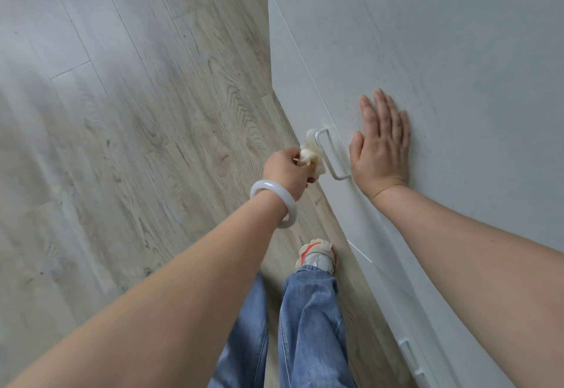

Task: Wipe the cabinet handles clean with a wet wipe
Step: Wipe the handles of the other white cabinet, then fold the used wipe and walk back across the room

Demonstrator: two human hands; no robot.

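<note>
Beside the low white cabinet (427, 37), the person leans over with both bare arms out. Her left hand (285, 171), a smooth pale bangle (274, 204) on its wrist, bunches a crumpled cream wet wipe (403, 156) tight in its grip and presses it against the slim white metal bar handle (328, 156) on the cabinet front. Her right hand (381, 146) lies flat, fingers straight, on the faintly grained matte top, probably to steady herself. A second handle (410, 357) sits nearer along the same front, apparently not yet reached. Grey-washed wood planks (122, 113) cover the floor.
</note>
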